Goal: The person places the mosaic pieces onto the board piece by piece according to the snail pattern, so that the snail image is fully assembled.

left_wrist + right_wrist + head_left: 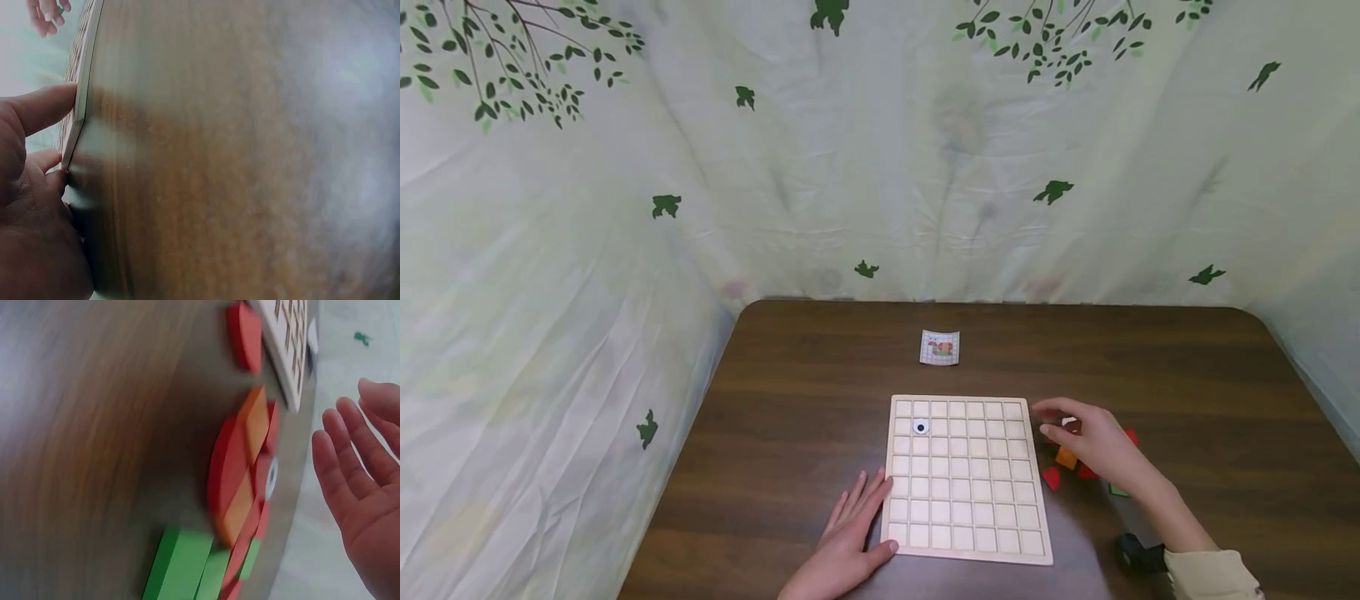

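A left hand (850, 546) lies with fingers extended and clasping nothing against the left edge of a pale, wood-like grid board (960, 487), its thumb at the near-left corner; right of the board, at a nearer level, show a dark wrist device (1138, 554) and a cream sleeve (1213, 575). The board rests flat on a dark wood-grain table (797, 375), its sides running away from the person, the near edge slanting slightly so its right corner sits closer; it looks nearly square, its long axis unclear. A white disc (921, 427) with a black dot occupies its second square from the left, second row from the far edge. Beside the board's right edge lie smooth, straight-sided green blocks (181, 565), a curved red piece (1051, 478) and a slanted orange block (1067, 457), under a right hand (1096, 440) with loosely bent fingers, grasping nothing visible. Beyond the board lie a small printed card (940, 348) and a creased, leaf-patterned curtain (895, 167).
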A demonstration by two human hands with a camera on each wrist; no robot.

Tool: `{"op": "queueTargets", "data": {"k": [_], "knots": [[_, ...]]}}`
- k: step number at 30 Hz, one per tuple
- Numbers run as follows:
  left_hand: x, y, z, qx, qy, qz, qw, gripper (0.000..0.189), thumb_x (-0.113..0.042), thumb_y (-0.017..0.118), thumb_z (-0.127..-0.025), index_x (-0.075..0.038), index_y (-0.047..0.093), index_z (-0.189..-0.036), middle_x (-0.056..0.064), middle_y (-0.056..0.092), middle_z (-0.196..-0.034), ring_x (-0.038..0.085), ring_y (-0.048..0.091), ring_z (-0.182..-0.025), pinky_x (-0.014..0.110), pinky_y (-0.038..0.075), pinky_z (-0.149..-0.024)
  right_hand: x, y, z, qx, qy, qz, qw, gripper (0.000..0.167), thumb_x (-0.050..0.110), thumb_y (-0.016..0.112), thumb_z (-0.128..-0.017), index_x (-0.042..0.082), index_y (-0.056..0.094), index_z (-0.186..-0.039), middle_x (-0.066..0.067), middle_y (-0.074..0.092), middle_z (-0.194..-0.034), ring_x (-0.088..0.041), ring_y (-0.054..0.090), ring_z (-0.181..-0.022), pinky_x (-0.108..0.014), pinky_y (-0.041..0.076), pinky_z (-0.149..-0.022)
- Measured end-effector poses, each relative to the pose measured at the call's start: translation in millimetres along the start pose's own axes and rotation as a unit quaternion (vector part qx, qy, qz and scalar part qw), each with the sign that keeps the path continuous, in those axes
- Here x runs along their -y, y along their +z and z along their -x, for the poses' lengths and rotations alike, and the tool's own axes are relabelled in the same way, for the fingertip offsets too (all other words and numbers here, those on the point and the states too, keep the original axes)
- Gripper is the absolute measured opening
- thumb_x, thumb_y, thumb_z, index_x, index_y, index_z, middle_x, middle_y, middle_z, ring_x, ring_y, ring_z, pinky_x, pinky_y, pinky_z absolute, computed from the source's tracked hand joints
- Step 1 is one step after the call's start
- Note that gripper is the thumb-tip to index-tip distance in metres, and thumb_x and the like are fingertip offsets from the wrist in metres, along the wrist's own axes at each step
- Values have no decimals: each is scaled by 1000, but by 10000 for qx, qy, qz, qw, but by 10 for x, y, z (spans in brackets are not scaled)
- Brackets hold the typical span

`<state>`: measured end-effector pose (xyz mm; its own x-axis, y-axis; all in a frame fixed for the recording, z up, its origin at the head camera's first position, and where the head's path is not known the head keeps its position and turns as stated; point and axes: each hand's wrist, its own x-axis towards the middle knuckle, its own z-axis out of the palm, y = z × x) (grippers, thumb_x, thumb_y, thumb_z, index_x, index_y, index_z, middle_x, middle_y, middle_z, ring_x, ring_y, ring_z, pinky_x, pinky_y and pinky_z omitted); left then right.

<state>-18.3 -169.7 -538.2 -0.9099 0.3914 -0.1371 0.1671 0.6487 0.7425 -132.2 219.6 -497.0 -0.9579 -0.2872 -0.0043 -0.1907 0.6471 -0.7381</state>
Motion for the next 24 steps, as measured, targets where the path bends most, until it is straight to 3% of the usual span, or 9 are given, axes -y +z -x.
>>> {"op": "queueTargets", "data": {"k": [6,14,24], "knots": [[-20,-12,5,59,-94,55,9999,78,-29,67,-89,-18,29,-156,0,20,-163,31,4,-150,49,0,-111,-146,-169,68,-97,335,453,9984,35,13,71,-90,14,66,-125,-8,67,-117,-27,60,-93,-32,53,-67],[-48,-49,12,-14,10,100,9999,77,-29,67,-89,-16,30,-156,2,21,-162,32,5,-149,54,2,-111,-358,-228,67,-129,190,827,9963,31,13,71,-90,12,69,-122,-12,66,-119,-35,60,-103,-52,53,-81],[-46,-23,27,-92,76,129,9998,78,-29,68,-88,-16,31,-155,4,23,-162,35,7,-149,50,0,-110,-440,-206,-25,105,52,1172,9930,31,4,75,-85,10,73,-115,-12,66,-114,-36,57,-105,-57,50,-85]]}}
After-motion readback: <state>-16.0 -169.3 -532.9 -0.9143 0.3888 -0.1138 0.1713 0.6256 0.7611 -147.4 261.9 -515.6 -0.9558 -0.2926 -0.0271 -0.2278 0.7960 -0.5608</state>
